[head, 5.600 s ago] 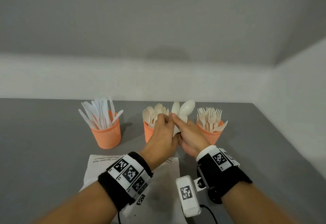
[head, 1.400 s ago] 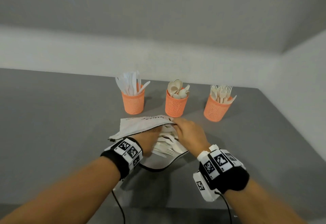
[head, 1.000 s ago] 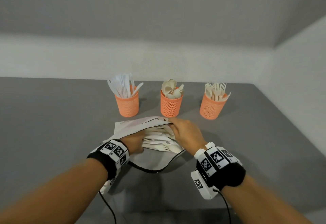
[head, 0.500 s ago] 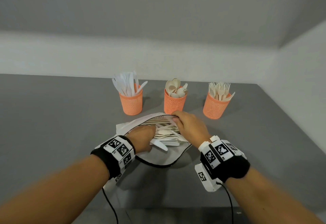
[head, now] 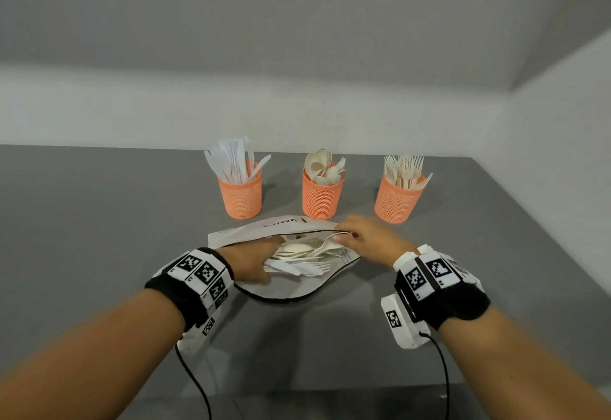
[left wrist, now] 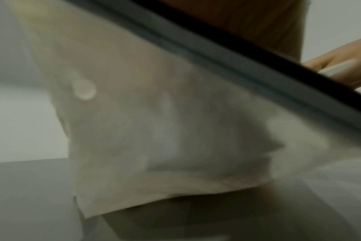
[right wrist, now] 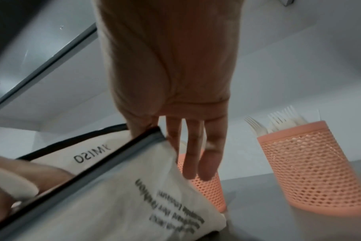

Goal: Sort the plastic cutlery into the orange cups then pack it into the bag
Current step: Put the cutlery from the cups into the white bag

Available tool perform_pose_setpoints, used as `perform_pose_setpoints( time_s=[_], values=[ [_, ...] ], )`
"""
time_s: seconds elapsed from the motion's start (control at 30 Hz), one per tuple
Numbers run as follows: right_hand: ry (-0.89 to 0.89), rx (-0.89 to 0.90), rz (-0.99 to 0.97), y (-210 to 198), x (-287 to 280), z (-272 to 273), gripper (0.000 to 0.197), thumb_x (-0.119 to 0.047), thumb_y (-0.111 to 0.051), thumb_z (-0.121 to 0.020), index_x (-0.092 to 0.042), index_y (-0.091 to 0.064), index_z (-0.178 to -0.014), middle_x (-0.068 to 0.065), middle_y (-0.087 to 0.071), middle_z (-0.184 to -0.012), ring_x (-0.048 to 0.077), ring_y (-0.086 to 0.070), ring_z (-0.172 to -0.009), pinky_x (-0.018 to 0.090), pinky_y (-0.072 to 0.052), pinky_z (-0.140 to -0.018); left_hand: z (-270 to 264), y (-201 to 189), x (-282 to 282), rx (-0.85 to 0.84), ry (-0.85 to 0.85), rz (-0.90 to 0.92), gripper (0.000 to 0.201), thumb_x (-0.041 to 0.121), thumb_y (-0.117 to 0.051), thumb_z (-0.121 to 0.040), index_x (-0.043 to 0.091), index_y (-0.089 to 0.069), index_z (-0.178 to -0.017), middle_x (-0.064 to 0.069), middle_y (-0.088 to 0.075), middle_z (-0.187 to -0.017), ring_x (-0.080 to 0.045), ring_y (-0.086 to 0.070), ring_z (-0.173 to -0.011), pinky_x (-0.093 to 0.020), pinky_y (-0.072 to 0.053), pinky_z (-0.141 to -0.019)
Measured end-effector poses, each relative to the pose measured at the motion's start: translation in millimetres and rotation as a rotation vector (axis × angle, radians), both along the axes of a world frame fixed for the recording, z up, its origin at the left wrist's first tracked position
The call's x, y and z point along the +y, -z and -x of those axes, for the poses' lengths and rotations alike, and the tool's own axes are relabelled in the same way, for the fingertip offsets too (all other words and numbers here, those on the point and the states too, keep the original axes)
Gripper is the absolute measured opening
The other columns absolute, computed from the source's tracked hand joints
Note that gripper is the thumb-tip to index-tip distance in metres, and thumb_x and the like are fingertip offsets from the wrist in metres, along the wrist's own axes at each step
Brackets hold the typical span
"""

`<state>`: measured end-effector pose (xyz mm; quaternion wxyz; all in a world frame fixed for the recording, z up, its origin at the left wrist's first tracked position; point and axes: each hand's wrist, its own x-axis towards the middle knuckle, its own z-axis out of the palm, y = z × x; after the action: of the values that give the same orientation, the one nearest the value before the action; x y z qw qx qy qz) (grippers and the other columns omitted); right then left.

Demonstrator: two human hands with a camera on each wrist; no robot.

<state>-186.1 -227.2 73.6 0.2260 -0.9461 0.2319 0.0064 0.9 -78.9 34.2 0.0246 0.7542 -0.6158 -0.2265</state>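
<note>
1. Three orange mesh cups stand upright in a row at the far side of the grey table (head: 99,237): the knife cup (head: 240,193) on the left, the spoon cup (head: 321,194) in the middle, the fork cup (head: 396,199) on the right. All three hold cutlery.
2. Cream bag (head: 284,289) with black-trimmed mouth lies just in front of the cups, mouth gaping toward the person, printed text on its side.
3. Loose cutlery (head: 297,259) (spoons, forks, a knife) lies inside the bag mouth in a flat pile.
4. Left hand (head: 251,259) is in the bag mouth at its left side, fingers on the pile; whether they grasp a piece or just rest on it cannot be told. Left wrist view shows only blurred bag fabric and trim.
5. Right hand (head: 367,236) holds the upper edge of the bag at its right end, thumb and forefinger pinching the trim; in the right wrist view the other fingers (right wrist: 193,151) hang straight beside the fabric.
6. Both wrists carry black bands with marker tags and cabled camera units.
</note>
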Motion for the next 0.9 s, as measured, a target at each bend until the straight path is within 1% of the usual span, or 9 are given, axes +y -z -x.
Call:
perform_pose_setpoints(
  time_s=[0.07, 0.13, 0.27, 0.4, 0.53, 0.63, 0.7, 0.8, 0.9],
  values=[
    [0.036, -0.007, 0.085, 4.2, -0.1, 0.7, 0.029, -0.024, -0.045, -0.096, -0.009, -0.06, -0.116, 0.008, -0.059, -0.114, 0.023, -0.053, -0.106, 0.028, -0.038, -0.084, 1.5, 1.5, 3.2, 0.014, 0.008, 0.034, 0.066, 0.018, -0.06, -0.082, 0.023, -0.031, -0.141, 0.003, -0.046, -0.136, -0.016, -0.042, -0.125, -0.02, -0.031, -0.099],
    [0.084, -0.083, 0.133, 9.0, -0.2, 1.8, 0.027, -0.018, -0.046, -0.095, -0.011, -0.058, -0.118, 0.007, -0.06, -0.118, 0.024, -0.054, -0.108, 0.031, -0.041, -0.088, 3.8, 0.8, 5.8, 0.004, 0.036, 0.123, 0.067, 0.019, -0.059, -0.083, 0.025, -0.029, -0.142, 0.007, -0.046, -0.131, -0.011, -0.042, -0.12, -0.016, -0.029, -0.093],
    [0.103, -0.294, 0.213, 11.4, 0.6, 3.9, 0.023, -0.011, -0.048, -0.093, -0.01, -0.06, -0.112, 0.01, -0.065, -0.108, 0.029, -0.06, -0.097, 0.032, -0.044, -0.078, 2.7, -7.7, 8.3, 0.013, 0.056, 0.22, 0.056, 0.019, -0.057, -0.083, 0.022, -0.038, -0.136, 0.005, -0.054, -0.12, -0.007, -0.045, -0.099, -0.015, -0.033, -0.082],
    [0.068, -0.283, 0.204, 9.8, 2.0, 4.1, 0.027, -0.01, -0.052, -0.09, -0.009, -0.064, -0.113, 0.015, -0.068, -0.105, 0.032, -0.061, -0.096, 0.031, -0.043, -0.078, 5.5, -17.1, 9.0, 0.058, 0.055, 0.204, 0.055, 0.015, -0.055, -0.08, 0.019, -0.041, -0.133, 0.0, -0.058, -0.118, -0.014, -0.053, -0.096, -0.022, -0.042, -0.082],
    [0.067, -0.203, 0.249, 13.5, -1.7, 2.4, 0.026, -0.021, -0.054, -0.091, -0.009, -0.061, -0.113, 0.014, -0.066, -0.103, 0.032, -0.061, -0.095, 0.037, -0.048, -0.079, 16.2, -20.4, 1.3, -0.105, 0.075, 0.294, 0.038, 0.015, -0.056, -0.08, 0.013, -0.048, -0.117, -0.006, -0.062, -0.106, -0.016, -0.051, -0.082, -0.02, -0.037, -0.069],
    [0.128, -0.18, 0.289, 19.7, -6.2, 5.1, 0.026, -0.007, -0.048, -0.09, -0.008, -0.057, -0.114, 0.016, -0.065, -0.101, 0.034, -0.06, -0.09, 0.044, -0.049, -0.077, 25.5, -18.1, -0.8, -0.244, 0.132, 0.247, 0.041, 0.02, -0.056, -0.084, 0.01, -0.042, -0.122, -0.008, -0.062, -0.107, -0.023, -0.058, -0.091, -0.027, -0.043, -0.074],
    [0.184, -0.209, 0.291, 21.0, -11.0, 8.2, 0.024, -0.002, -0.046, -0.088, -0.007, -0.056, -0.11, 0.016, -0.065, -0.097, 0.034, -0.06, -0.085, 0.045, -0.05, -0.074, 26.9, -17.4, 0.9, -0.262, 0.14, 0.239, 0.043, 0.022, -0.055, -0.086, 0.01, -0.038, -0.123, -0.009, -0.063, -0.108, -0.025, -0.059, -0.095, -0.029, -0.044, -0.077],
    [0.203, -0.308, 0.23, 17.6, -13.5, 14.2, 0.014, -0.006, -0.047, -0.091, -0.003, -0.057, -0.1, 0.016, -0.064, -0.091, 0.034, -0.059, -0.081, 0.041, -0.048, -0.069, 21.2, -16.2, 5.6, -0.232, 0.144, 0.31, 0.037, 0.028, -0.056, -0.088, 0.013, -0.04, -0.118, -0.006, -0.064, -0.106, -0.022, -0.06, -0.092, -0.027, -0.043, -0.075],
    [0.159, -0.32, 0.299, 18.8, -9.5, 20.2, 0.014, -0.005, -0.051, -0.089, -0.002, -0.063, -0.097, 0.014, -0.06, -0.092, 0.03, -0.057, -0.084, 0.033, -0.041, -0.064, 20.1, -12.7, 12.1, -0.27, 0.181, 0.362, 0.039, 0.037, -0.055, -0.089, 0.015, -0.04, -0.118, -0.003, -0.065, -0.107, -0.019, -0.062, -0.094, -0.027, -0.047, -0.078]
  ],
)
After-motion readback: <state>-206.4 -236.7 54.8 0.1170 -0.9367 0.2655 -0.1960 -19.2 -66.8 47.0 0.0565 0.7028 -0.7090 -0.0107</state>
